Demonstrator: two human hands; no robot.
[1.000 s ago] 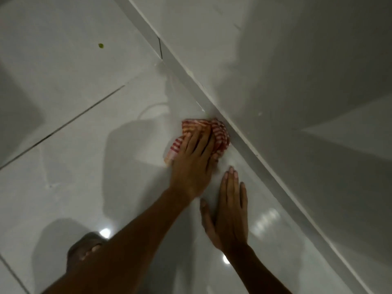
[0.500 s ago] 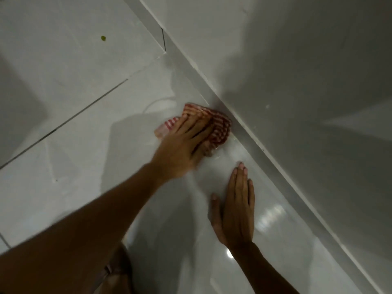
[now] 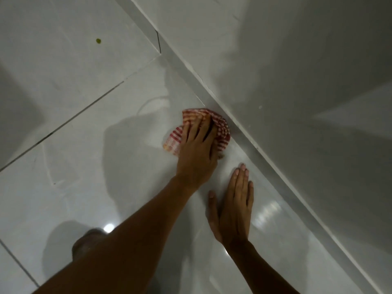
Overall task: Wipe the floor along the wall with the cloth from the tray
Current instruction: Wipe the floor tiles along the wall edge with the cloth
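Note:
A bunched red-and-white checked cloth (image 3: 221,129) lies on the glossy white floor tile (image 3: 127,145), touching the grey skirting (image 3: 250,143) at the foot of the wall (image 3: 275,71). My left hand (image 3: 197,151) presses flat on top of the cloth, fingers spread over it and pointing toward the wall. My right hand (image 3: 233,206) rests palm-down on the floor just nearer to me, fingers together, holding nothing. The tray is not in view.
The wall runs diagonally from top centre to bottom right. A small yellow-green speck (image 3: 98,40) sits on the far tile. Dark grout lines (image 3: 63,126) cross the floor. A knee or foot (image 3: 87,242) shows at the bottom left.
My left hand has slid the cloth back and forth along the skirting, ending slightly nearer to me than half a second ago. My right hand has stayed planted on the floor.

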